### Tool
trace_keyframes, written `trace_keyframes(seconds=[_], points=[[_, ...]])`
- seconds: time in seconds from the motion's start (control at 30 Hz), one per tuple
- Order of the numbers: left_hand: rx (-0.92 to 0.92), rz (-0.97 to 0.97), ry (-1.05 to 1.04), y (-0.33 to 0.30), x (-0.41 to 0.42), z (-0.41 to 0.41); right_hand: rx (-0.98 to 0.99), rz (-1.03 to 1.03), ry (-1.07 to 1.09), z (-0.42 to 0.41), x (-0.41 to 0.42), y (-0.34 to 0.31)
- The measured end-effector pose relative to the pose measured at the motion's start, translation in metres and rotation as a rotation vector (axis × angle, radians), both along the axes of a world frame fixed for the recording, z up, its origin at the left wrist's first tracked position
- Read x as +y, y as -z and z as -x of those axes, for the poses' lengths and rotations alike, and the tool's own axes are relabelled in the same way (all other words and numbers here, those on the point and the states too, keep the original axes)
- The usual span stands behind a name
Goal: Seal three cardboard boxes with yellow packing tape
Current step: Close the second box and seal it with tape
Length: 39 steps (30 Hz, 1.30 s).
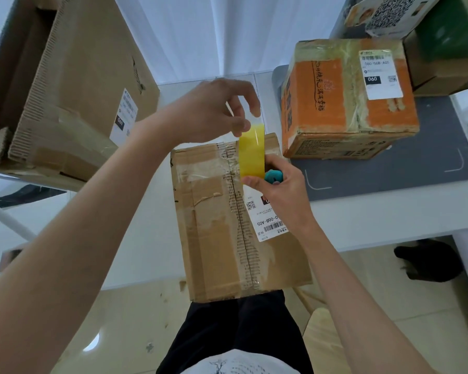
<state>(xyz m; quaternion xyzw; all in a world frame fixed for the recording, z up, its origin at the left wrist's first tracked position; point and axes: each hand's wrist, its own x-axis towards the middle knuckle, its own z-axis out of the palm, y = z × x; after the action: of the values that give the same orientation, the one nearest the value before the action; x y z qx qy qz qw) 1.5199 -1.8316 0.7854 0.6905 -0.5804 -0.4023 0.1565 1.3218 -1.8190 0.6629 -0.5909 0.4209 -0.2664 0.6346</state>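
Fingers of the left hand (pixel 216 109) and right hand (pixel 278 182) pinch yellow tape (pixel 251 151) above the brown box (pixel 214 225), beside an orange box (pixel 346 101).

Both forearms are bare from the left hand (pixel 214 109) and right hand (pixel 278 184) back to the frame edge, with no sleeves showing. Below them: black trousers (pixel 235 327) and a white shirt (pixel 227 367) bearing a dark branch-like print.

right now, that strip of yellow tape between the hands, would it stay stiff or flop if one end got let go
Likely floppy: the yellow tape strip looks thin and translucent, flat only because the left hand and right hand stretch it. A freed end would probably curl and stick to the brown box below. It seems very light.
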Motion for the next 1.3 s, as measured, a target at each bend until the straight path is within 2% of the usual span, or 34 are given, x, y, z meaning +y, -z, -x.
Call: trace_keyframes(seconds=[0.17,0.57,0.73,0.87,1.0,1.13,1.2,1.3], points=[[0.155,-0.039,-0.085,0.009,-0.001,0.000,0.049,0.028,-0.017,0.001,0.001,0.006],[0.197,-0.046,-0.238,0.036,-0.008,0.005,0.087,0.098,0.039,0.006,-0.005,0.005],[0.246,-0.225,-0.313,0.046,-0.022,0.016,0.147,0.134,0.066,0.024,-0.003,0.005],[0.164,-0.268,-0.251,0.060,-0.031,0.048,0.189,0.079,0.035,0.053,0.002,0.005],[-0.043,-0.164,-0.196,0.082,-0.031,0.068,0.228,0.043,0.106,0.083,-0.003,0.010],[-0.113,-0.021,-0.293,0.105,-0.020,0.046,0.363,0.136,0.257,0.106,-0.013,0.021],[-0.164,0.021,-0.336,0.119,-0.008,0.028,0.462,0.159,0.300,0.116,-0.022,0.033],[-0.210,0.015,-0.350,0.140,0.013,0.009,0.765,0.175,0.267,0.128,-0.038,0.064]])
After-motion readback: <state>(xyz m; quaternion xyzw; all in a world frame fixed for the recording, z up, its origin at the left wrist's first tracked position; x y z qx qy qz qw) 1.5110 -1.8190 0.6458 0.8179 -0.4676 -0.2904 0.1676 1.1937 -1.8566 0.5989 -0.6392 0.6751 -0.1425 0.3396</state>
